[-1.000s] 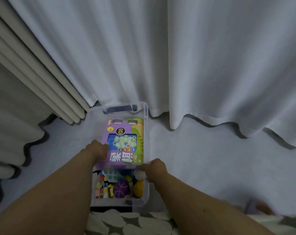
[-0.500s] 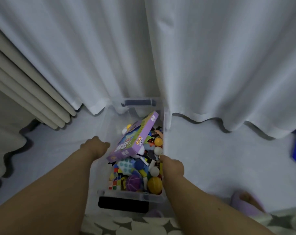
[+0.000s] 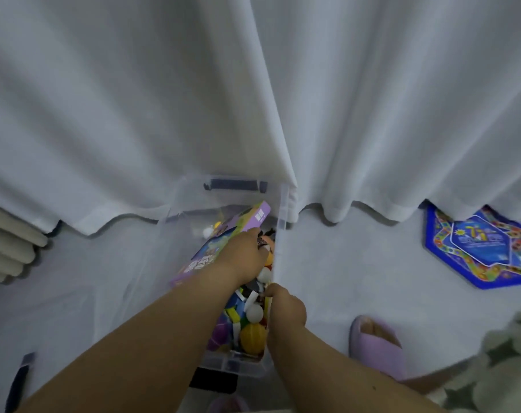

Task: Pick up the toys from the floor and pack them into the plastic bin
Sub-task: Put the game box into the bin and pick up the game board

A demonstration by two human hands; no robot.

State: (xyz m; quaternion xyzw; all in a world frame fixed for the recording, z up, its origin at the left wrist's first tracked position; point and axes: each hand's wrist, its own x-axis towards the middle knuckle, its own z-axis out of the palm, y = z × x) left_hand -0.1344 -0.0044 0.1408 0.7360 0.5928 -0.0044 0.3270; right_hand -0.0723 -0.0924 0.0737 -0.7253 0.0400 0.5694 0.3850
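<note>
White curtains [image 3: 164, 99] hang to the floor [image 3: 357, 263], where a clear bin [image 3: 278, 234] stands at their hem, filled with small toys [image 3: 252, 335] and a purple box [image 3: 205, 257] tilted on its edge inside. Both forearms reach forward and down: the left hand [image 3: 243, 256] lies on the box with fingers curled over its upper edge, and the right hand [image 3: 286, 305] grips the bin's right rim. A blue game board [image 3: 477, 248] lies on the floor well to the right.
</note>
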